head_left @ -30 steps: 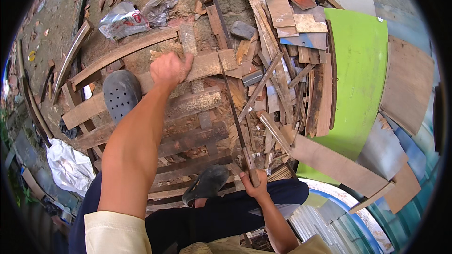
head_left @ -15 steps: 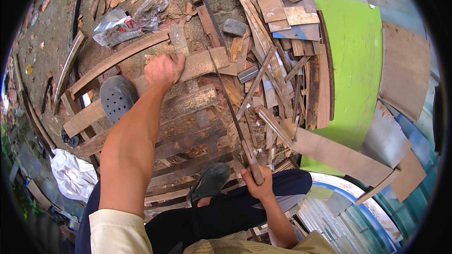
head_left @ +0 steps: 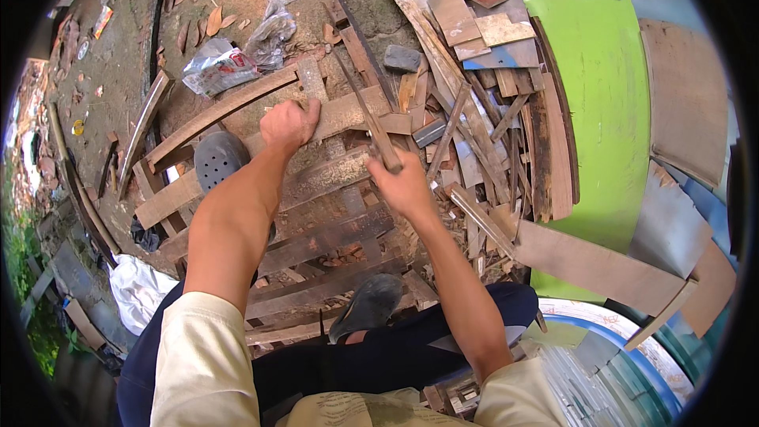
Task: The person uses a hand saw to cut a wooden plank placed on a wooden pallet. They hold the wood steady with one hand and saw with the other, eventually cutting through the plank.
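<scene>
My left hand [head_left: 288, 123] presses down on a pale wooden board [head_left: 346, 113], its fingers curled over the far edge. That board lies across a low, pallet-like wooden slat frame [head_left: 328, 231]. In my right hand [head_left: 405, 183] is the wooden handle of a long, thin saw [head_left: 378, 134]. Its narrow blade, seen nearly edge-on, slants away up and to the left across the board near the board's right end. My left clog [head_left: 220, 160] rests on the slats beside my left forearm. The other clog [head_left: 371, 304] is close to the near slats.
Scrap wood strips [head_left: 466, 130] are heaped to the right of the frame. Beyond them stands a bright green panel [head_left: 605, 119]. A long plywood strip [head_left: 605, 257] juts out at right. Clear plastic wrapping [head_left: 221, 67] and dry leaves litter the ground; a white bag [head_left: 141, 292] lies at left.
My right hand has pushed forward and up with the saw, from beside my knee to close to the board. The left hand keeps its hold on the board. The view has shifted slightly.
</scene>
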`<state>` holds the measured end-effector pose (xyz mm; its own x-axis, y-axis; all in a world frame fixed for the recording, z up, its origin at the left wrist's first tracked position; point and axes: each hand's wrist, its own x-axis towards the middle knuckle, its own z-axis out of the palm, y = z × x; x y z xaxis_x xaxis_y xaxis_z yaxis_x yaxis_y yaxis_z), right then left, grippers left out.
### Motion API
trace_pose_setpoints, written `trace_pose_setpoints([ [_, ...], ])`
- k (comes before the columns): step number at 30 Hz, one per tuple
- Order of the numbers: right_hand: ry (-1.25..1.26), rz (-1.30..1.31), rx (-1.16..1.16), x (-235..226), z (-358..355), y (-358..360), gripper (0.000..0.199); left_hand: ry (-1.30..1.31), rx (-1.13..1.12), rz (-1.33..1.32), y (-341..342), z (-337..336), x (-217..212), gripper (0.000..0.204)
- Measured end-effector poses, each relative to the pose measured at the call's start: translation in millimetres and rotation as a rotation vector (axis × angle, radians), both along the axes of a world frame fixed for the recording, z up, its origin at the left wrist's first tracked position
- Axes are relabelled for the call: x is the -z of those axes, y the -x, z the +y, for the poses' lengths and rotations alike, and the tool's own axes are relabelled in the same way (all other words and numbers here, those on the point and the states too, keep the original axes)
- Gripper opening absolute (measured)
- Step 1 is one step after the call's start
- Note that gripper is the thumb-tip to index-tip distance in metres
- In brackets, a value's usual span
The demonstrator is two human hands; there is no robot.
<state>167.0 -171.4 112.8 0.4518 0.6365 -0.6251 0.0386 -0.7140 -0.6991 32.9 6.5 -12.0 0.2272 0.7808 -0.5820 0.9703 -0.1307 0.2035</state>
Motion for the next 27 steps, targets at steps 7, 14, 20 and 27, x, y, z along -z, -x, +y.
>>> trace_pose_setpoints([
  [7, 0.031, 0.039, 0.016, -161.4, -125.0, -13.8, 0.03, -0.045, 0.01, -0.024, -6.6, -6.1, -3.1, 0.069],
  [14, -0.043, -0.05, 0.265, -118.9, -139.4, -48.7, 0.03, -0.529, 0.122, -0.24, -2.5, -44.7, 31.1, 0.063],
  [20, -0.139, -0.268, 0.25, -92.3, -132.5, -65.2, 0.029, -0.415, 0.184, -0.208, -77.8, -79.3, 12.0, 0.087],
  [27, -0.245, -0.167, 0.348, -80.7, -115.1, -92.5, 0.034, 0.251, 1.192, -0.411, -103.7, -133.6, -33.0, 0.09],
])
